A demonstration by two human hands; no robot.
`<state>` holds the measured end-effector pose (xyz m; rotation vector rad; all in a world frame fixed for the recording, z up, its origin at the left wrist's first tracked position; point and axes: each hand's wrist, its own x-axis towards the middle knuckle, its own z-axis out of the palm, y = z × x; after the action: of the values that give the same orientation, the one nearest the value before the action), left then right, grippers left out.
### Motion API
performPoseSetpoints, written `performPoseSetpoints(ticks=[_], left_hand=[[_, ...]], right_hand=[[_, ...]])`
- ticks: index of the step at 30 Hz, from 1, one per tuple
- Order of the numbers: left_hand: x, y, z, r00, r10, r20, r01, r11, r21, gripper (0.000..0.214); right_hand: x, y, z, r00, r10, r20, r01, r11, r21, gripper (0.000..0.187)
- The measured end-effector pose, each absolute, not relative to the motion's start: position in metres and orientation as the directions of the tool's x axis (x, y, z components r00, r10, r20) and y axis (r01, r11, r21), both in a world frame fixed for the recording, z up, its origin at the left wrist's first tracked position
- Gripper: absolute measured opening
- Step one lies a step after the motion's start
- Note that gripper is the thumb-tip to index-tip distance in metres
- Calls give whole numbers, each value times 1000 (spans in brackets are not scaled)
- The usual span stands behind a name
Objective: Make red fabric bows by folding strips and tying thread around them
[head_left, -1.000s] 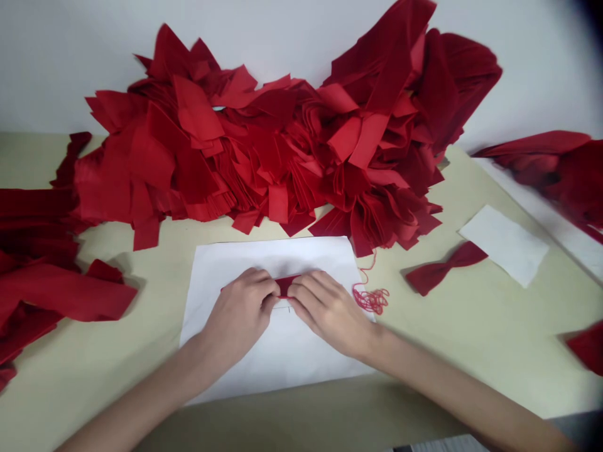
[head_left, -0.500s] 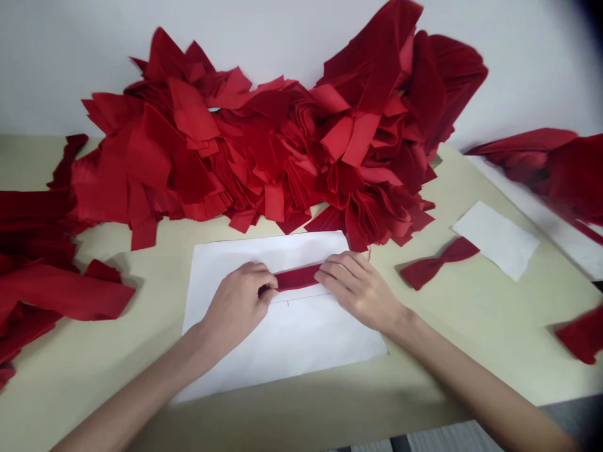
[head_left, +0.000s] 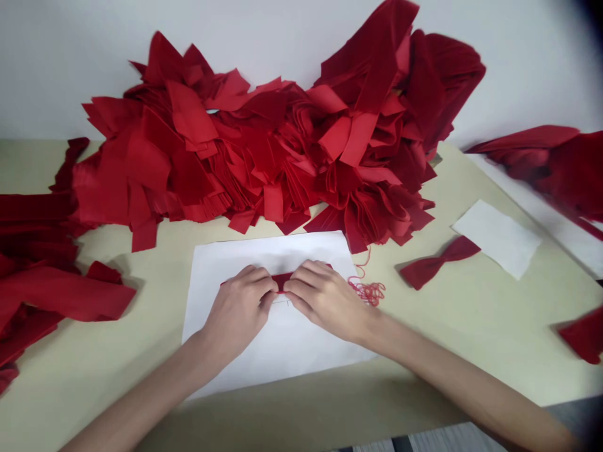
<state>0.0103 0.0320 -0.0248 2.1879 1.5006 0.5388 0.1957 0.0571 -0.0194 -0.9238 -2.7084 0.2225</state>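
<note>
Red fabric strip (head_left: pixel 281 280): one, lying crosswise above the middle of the white sheet, mostly hidden beneath two hands, a short dark-red span showing between them.

Left hand (head_left: pixel 241 295): fingers curled over the strip, thumb tucked below, closed on its left part.

Right hand (head_left: pixel 325 295): set likewise from the other side, fingers bent and pinching the strip; a corner of cloth shows beyond the knuckles. With the fingertips facing near the centre, I judge the grip meant to control the middle evenly from both sides.

White sheet (head_left: pixel 264 367): flat under the work, bearing thin drawn marks (head_left: pixel 281 304) just below the strip; probably a guide for placing it.

Red thread (head_left: pixel 370 294): loose tangle at the sheet's right edge, near the right hand, likely for easy reach.

Bow-shaped piece (head_left: pixel 440 260): pinched narrow at its middle, set apart to the right, its tip by a small white paper (head_left: pixel 498 238).

Large heap of red strips (head_left: pixel 264 150): at the back against the wall, seemingly kept off the working space on the table (head_left: pixel 499 314).
</note>
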Motion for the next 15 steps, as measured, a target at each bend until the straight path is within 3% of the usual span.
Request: performPoseSetpoints(ticks=[9, 15], left_hand=[[8, 41, -10, 358, 931, -73, 781, -256, 569, 12], [8, 49, -10, 336, 941, -25, 791, -268, 549, 21]], right_hand=[[194, 74, -10, -743, 669, 13, 574, 646, -504, 19], [192, 94, -5, -732, 672, -114, 580, 526, -623, 21]])
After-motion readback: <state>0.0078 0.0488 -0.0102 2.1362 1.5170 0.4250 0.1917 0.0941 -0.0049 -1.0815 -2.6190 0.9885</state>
